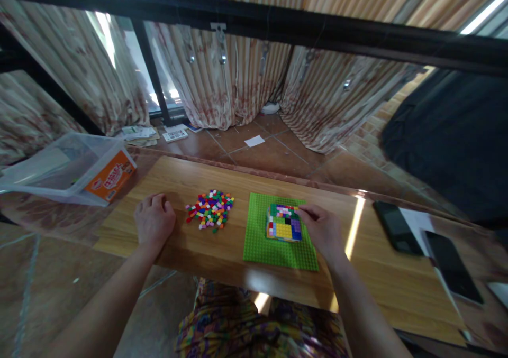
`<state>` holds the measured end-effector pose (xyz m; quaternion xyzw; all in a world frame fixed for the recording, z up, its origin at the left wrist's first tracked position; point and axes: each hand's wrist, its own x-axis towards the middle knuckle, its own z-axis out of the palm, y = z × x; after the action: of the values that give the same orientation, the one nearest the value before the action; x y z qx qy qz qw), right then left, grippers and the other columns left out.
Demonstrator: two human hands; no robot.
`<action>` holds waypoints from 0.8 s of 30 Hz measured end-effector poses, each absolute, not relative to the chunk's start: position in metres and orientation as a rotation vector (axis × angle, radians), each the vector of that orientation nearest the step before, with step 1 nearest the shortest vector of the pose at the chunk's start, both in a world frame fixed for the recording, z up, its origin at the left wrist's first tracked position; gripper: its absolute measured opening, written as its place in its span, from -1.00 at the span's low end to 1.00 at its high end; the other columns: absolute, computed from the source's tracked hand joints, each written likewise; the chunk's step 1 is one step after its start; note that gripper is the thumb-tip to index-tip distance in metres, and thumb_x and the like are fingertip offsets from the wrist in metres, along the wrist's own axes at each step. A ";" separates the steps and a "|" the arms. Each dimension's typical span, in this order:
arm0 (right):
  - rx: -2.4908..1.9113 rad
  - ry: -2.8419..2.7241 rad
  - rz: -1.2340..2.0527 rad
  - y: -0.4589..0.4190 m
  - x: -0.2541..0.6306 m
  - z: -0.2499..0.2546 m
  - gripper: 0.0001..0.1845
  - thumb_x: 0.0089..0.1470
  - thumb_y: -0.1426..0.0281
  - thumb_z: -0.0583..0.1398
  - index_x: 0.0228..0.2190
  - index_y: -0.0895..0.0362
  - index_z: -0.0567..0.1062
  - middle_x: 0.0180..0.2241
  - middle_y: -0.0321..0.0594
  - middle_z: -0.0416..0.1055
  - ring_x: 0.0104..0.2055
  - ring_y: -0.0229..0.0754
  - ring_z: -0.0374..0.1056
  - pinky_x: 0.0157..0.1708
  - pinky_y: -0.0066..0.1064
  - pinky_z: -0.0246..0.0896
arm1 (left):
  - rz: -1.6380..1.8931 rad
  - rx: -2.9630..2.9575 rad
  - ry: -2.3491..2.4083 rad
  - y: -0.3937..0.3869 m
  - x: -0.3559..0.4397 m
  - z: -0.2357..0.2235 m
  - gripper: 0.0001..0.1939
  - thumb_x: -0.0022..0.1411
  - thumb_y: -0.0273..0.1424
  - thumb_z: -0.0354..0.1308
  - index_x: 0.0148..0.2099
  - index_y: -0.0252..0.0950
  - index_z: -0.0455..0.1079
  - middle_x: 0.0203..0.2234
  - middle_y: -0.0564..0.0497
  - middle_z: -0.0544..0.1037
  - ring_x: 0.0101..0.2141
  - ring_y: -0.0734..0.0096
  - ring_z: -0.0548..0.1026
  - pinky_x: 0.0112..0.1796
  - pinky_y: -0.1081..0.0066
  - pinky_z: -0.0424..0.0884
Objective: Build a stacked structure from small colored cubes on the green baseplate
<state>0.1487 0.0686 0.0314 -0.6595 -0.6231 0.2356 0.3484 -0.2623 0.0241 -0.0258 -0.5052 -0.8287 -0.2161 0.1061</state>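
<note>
My right hand (321,228) reaches in from the right. Its thumb and forefinger pinch a tiny building brick at the upper right corner of a multicoloured brick build (283,223); the fingers mostly hide that brick. The build has a yellow patch, a purple patch, and pink, green and red bricks, and it sits on a green studded baseplate (256,247). To the left, my left hand (154,218) rests on the wooden table with its fingers curled in, nothing seen in them. Beside it lies a loose pile of small coloured bricks (211,210).
A clear plastic box (75,162) with an orange label stands at the table's left end. Two dark phones, one (397,228) behind the other (452,265), lie at the right with white paper (416,220). A black metal bar (254,17) crosses above, before striped curtains (238,83).
</note>
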 end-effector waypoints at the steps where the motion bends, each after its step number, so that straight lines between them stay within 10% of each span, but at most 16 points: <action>1: -1.708 -1.598 0.624 0.068 0.149 0.030 -0.75 0.02 0.16 0.27 -0.36 0.04 0.67 -0.35 -0.19 0.64 -0.28 -0.02 0.53 -0.21 -0.22 0.33 | -0.646 -1.487 -2.442 0.024 -0.262 -0.026 -0.58 0.28 -0.33 -0.10 0.02 -0.39 0.46 -0.03 -0.27 0.54 0.01 0.00 0.45 0.10 0.07 0.29; 24: -1.259 -1.056 1.280 0.067 0.163 -0.010 -0.51 -0.24 0.19 0.49 -0.19 0.02 0.63 -0.25 -0.23 0.61 -0.26 -0.14 0.49 -0.17 -0.23 0.41 | -0.660 -1.474 -2.459 0.023 -0.261 -0.025 -0.57 0.29 -0.32 -0.10 0.03 -0.40 0.46 0.00 -0.29 0.52 0.03 -0.04 0.44 0.10 0.04 0.29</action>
<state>0.1626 0.0670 -0.0096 -0.5217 -0.4375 0.5304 0.5051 -0.2606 0.0234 -0.0254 -0.4985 -0.8317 -0.2233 0.0995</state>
